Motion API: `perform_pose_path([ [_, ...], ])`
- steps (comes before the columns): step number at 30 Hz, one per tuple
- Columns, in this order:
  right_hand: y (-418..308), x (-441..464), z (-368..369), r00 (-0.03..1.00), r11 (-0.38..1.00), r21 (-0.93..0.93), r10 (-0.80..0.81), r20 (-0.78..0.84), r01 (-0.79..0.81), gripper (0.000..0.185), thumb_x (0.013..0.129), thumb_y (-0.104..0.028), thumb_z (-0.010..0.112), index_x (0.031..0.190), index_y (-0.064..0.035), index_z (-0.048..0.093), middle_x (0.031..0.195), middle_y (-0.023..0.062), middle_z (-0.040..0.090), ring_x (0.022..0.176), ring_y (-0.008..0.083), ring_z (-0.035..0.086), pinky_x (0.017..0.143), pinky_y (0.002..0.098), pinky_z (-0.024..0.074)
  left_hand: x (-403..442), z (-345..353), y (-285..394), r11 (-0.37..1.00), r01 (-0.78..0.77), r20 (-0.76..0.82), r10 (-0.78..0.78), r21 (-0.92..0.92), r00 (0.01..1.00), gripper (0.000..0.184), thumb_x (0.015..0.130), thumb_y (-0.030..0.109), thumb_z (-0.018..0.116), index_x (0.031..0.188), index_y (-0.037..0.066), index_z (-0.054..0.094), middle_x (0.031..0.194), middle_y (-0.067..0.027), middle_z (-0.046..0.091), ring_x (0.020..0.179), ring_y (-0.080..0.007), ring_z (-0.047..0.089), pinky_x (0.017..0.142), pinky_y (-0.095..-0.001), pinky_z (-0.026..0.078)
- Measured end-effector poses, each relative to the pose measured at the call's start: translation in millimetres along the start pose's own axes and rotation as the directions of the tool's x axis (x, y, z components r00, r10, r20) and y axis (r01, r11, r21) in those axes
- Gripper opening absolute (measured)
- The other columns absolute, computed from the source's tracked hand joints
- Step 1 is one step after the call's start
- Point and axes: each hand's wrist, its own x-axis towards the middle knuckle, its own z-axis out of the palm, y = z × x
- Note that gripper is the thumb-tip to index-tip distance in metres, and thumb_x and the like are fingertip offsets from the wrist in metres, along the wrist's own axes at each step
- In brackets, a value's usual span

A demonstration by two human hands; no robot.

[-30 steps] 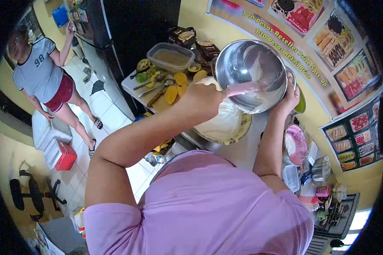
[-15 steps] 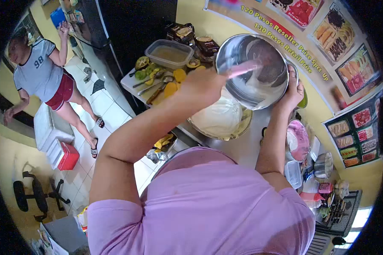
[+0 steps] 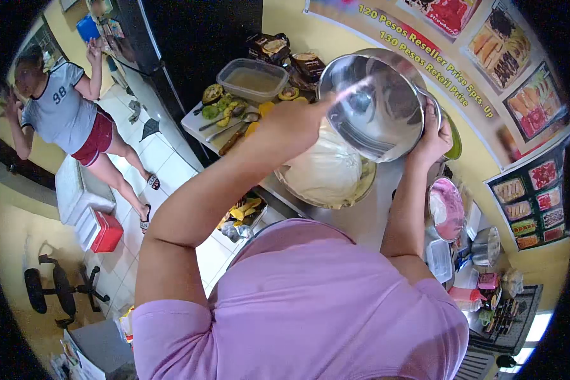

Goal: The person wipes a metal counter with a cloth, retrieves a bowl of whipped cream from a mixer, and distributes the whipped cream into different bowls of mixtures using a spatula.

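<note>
My left hand [image 3: 297,126] is closed around the handle of a pink spatula [image 3: 351,90], whose far end is smeared by motion inside a steel pot [image 3: 377,149]. My right hand [image 3: 432,136] grips the pot by its side handle and keeps it tilted, its mouth toward me. White creamy residue streaks the pot's inner wall. Below the pot stands a wide bowl [image 3: 368,183] heaped with pale cream [image 3: 323,168]. The pot's lower rim overlaps the cream in this view, and I cannot tell whether they touch.
A plastic tub [image 3: 253,76], cut avocados [image 3: 215,111], a spoon and a knife [image 3: 233,139] lie left of the bowl. A pink basin [image 3: 449,209], clear containers [image 3: 438,259] and a small pot [image 3: 486,246] stand to the right. Another person [image 3: 63,107] stands at the left.
My left hand and the spatula have shifted slightly left and toward me. The pot has turned a little, and less white shows inside. The other person's arm has risen toward the head.
</note>
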Motion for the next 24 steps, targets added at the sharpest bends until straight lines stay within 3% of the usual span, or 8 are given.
perform_pose_path([
  [2,-13,0,5,0.987,0.987,-0.025,-0.155,0.044,0.156,0.008,0.089,-0.003,0.065,0.089,0.0030,0.071,0.085,0.0052,0.068,0.084,0.0092,0.063,0.081,0.0242,0.0480,4,7,-20,1.000,0.005,-0.037,-0.005,-0.021,0.999,0.043,0.093,0.017,0.040,0.135,0.015,0.051,0.091,-0.0251,0.066,0.083,-0.0420,0.065,0.075,-0.0539,0.049],
  [3,-29,-1,16,0.957,0.959,-0.035,-0.277,0.092,0.281,0.037,0.085,0.006,0.065,0.059,-0.0039,0.041,0.070,0.0017,0.053,0.093,0.0196,0.064,0.105,0.0452,0.0402,5,12,-28,0.999,0.014,-0.077,-0.018,-0.043,0.997,0.045,0.094,0.017,0.038,0.138,0.016,0.048,0.095,-0.0261,0.066,0.086,-0.0425,0.065,0.076,-0.0536,0.049],
  [4,-37,-2,18,0.913,0.922,-0.033,-0.377,0.156,0.387,0.037,0.084,0.007,0.065,0.059,-0.0039,0.040,0.069,0.0025,0.053,0.094,0.0234,0.065,0.108,0.0510,0.0353,4,17,-30,0.991,0.072,0.038,-0.068,-0.112,0.997,0.048,0.097,0.020,0.039,0.145,0.020,0.039,0.105,-0.0271,0.065,0.091,-0.0434,0.065,0.080,-0.0524,0.049],
  [6,-51,-5,26,0.864,0.881,0.005,-0.465,0.193,0.473,0.036,0.081,0.009,0.066,0.059,-0.0032,0.040,0.068,0.0042,0.054,0.097,0.0308,0.066,0.111,0.0580,0.0300,4,70,-42,0.937,-0.167,-0.082,0.149,-0.308,0.985,0.048,0.100,0.026,0.039,0.148,0.024,0.035,0.107,-0.0262,0.065,0.087,-0.0391,0.067,0.077,-0.0483,0.051],
  [10,-57,3,26,0.888,0.901,0.072,-0.435,0.152,0.429,0.033,0.082,0.008,0.066,0.060,-0.0022,0.044,0.071,0.0052,0.056,0.100,0.0297,0.065,0.112,0.0583,0.0279,-28,45,20,0.555,0.385,0.446,-0.027,-0.737,0.894,0.049,0.103,0.035,0.042,0.150,0.033,0.030,0.066,-0.0035,0.049,0.043,-0.0087,0.038,0.038,-0.0269,0.037],
  [13,-49,7,27,0.930,0.934,0.121,-0.349,0.117,0.335,0.032,0.085,0.003,0.066,0.061,-0.0021,0.046,0.075,0.0066,0.060,0.102,0.0278,0.064,0.111,0.0529,0.0313,-32,47,36,0.486,0.445,0.498,-0.022,-0.753,0.867,0.049,0.104,0.033,0.042,0.151,0.033,0.027,0.064,-0.0032,0.048,0.043,-0.0089,0.039,0.038,-0.0271,0.037],
  [15,-31,15,19,0.967,0.965,0.118,-0.244,0.075,0.234,0.011,0.088,-0.007,0.066,0.082,0.0023,0.066,0.098,0.0149,0.070,0.098,0.0202,0.066,0.086,0.0309,0.0500,-31,47,35,0.458,0.447,0.512,0.021,-0.768,0.859,0.050,0.104,0.033,0.041,0.152,0.032,0.025,0.065,-0.0025,0.047,0.043,-0.0087,0.039,0.037,-0.0271,0.037],
  [24,6,23,12,0.987,0.971,0.181,-0.144,-0.069,0.154,0.022,0.093,-0.008,0.060,0.107,0.0063,0.067,0.101,0.0137,0.070,0.090,0.0179,0.067,0.081,0.0314,0.0544,-21,36,39,0.422,0.378,0.465,0.122,-0.824,0.877,0.051,0.104,0.033,0.039,0.153,0.028,0.023,0.068,-0.0018,0.046,0.044,-0.0070,0.041,0.038,-0.0247,0.040],
])
